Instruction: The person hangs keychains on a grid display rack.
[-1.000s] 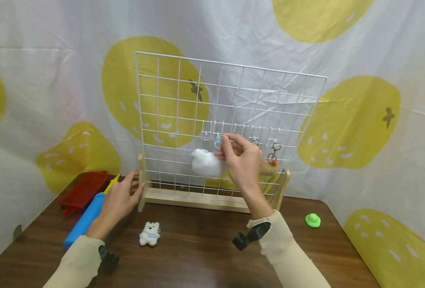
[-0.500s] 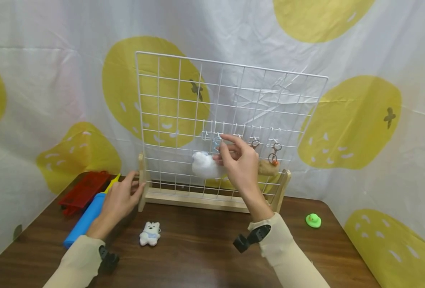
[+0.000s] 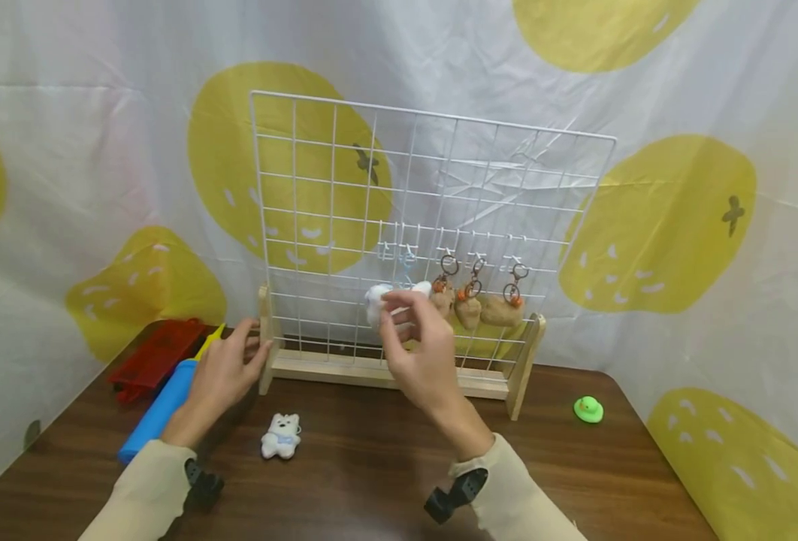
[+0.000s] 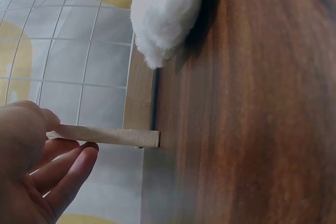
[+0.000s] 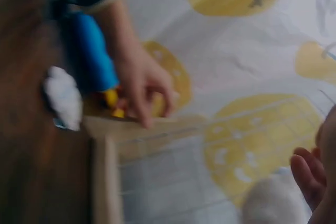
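Note:
A white wire grid rack (image 3: 433, 115) stands in a wooden base. My left hand (image 3: 226, 372) pinches its left wooden post (image 4: 110, 136), thumb on one side and fingers on the other. A white plush keychain (image 3: 374, 303) hangs by a light blue clasp (image 3: 408, 259) from a hook on the grid. My right hand (image 3: 424, 357) is just in front of that plush, covering part of it, with loosely bent fingers and nothing held. To the right hang three brown plush keychains (image 3: 503, 311) on bronze rings. A small white bear plush (image 3: 281, 436) lies on the table.
Left of the stand lie a blue cylinder (image 3: 158, 413) with a yellow tip and a red translucent tray (image 3: 158, 359). A green toy duck (image 3: 588, 409) sits at the right. Behind everything hangs a white curtain (image 3: 453, 45) with yellow fruit prints.
My right hand has come away from the light blue clasp and moved down and left, uncovering the brown plushes. The white plush now hangs from its hook. My left hand stays on the post.

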The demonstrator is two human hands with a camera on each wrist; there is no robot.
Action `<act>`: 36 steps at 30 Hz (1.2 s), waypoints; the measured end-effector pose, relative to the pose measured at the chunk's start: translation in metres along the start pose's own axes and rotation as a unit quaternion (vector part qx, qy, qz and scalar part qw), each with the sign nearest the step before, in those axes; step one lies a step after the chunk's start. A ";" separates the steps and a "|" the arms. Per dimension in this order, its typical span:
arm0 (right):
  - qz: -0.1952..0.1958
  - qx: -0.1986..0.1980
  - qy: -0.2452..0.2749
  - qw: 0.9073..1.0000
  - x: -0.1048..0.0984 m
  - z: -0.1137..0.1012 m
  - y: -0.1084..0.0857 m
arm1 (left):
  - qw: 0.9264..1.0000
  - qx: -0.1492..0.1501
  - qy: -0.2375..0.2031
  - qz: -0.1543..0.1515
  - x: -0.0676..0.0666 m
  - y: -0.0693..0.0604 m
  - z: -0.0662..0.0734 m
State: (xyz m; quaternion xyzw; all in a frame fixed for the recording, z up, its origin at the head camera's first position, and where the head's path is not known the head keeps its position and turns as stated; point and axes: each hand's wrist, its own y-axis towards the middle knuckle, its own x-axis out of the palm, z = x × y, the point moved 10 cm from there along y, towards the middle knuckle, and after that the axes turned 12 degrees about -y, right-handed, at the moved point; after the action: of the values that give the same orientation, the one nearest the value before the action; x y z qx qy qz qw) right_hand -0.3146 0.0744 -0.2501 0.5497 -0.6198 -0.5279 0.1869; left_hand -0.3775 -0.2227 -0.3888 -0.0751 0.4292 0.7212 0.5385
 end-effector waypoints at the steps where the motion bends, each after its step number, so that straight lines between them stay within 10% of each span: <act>1: -0.022 -0.010 -0.003 1.000 0.010 -0.003 -0.007 | 1.000 0.001 0.000 0.001 0.000 0.000 0.000; 6: -0.158 -0.016 -0.028 0.987 0.062 0.000 -0.045 | 1.000 0.006 -0.001 0.001 0.000 0.001 0.001; 15: -0.360 0.043 -0.039 0.931 0.129 0.039 -0.118 | 1.000 0.004 0.000 0.000 0.001 0.000 0.001; 36: -0.435 0.025 -0.096 0.895 0.164 0.041 -0.146 | 1.000 0.001 0.002 0.001 -0.001 -0.001 0.001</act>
State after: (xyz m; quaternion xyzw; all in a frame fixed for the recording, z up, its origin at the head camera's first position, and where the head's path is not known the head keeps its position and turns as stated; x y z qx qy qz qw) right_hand -0.3309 -0.0278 -0.4485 0.7158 -0.3462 -0.5912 -0.1354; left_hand -0.3755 -0.2226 -0.3878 -0.0757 0.4311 0.7211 0.5370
